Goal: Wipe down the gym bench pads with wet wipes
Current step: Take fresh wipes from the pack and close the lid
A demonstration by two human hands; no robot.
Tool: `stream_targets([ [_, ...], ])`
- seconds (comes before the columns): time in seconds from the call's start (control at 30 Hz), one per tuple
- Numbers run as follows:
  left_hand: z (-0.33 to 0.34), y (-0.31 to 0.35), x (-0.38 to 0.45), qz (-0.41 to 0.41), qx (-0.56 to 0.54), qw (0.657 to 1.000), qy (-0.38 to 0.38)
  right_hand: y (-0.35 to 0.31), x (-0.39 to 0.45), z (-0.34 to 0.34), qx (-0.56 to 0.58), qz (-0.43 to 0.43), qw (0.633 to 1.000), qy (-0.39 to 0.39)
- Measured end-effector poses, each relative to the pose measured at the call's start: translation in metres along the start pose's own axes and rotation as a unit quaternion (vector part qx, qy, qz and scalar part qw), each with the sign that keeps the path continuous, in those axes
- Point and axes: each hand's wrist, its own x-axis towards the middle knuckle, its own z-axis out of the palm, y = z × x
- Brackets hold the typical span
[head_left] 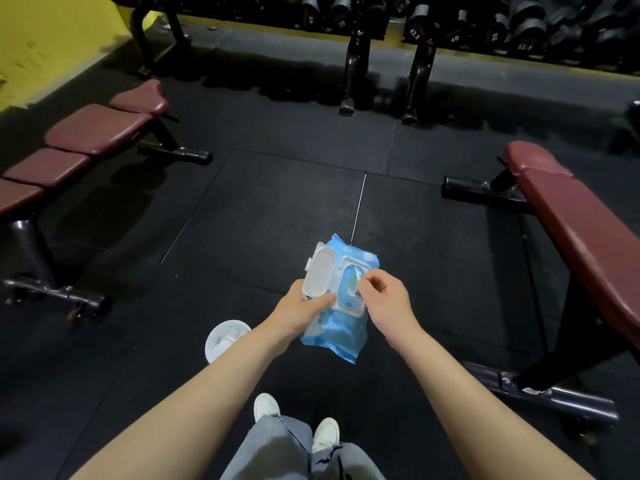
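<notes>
A blue wet wipes pack [341, 336] is held in front of me, its white flip lid [319, 271] swung open to the left. My left hand [301, 311] grips the pack from its left side, thumb across the top. My right hand [382, 299] pinches at the pack's opening, where a bit of wipe [351, 282] shows between the fingertips. A maroon padded bench [581, 237] stands to my right. A second maroon bench [86, 136] with several pad sections stands to my left.
A white cup-like container [225, 339] stands on the black rubber floor [277, 209] by my left forearm. A dumbbell rack [415, 22] lines the far wall. My white shoes [325, 433] and grey trousers are below. Bench feet with wheels jut out at both sides.
</notes>
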Motion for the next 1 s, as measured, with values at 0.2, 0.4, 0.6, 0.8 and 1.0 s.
stream_targets([
  [0.2,0.004,-0.007,0.005,-0.006,0.011,1.000,0.017,-0.006,0.001,-0.003,-0.158,-0.065,0.985,-0.015],
  [0.4,0.013,-0.006,-0.002,-0.001,0.021,0.998,0.063,-0.022,0.001,0.011,-0.334,-0.103,0.936,-0.039],
  [0.6,0.007,-0.008,0.006,0.007,0.051,0.995,0.088,-0.020,0.007,0.006,-0.093,-0.013,0.994,-0.049],
  [0.8,0.006,-0.003,0.010,0.020,0.058,0.993,0.098,-0.014,0.009,0.002,0.033,0.029,0.998,-0.048],
  [1.0,0.010,-0.001,0.014,0.028,0.071,0.990,0.116,-0.014,0.011,-0.008,0.032,0.011,0.996,-0.081],
])
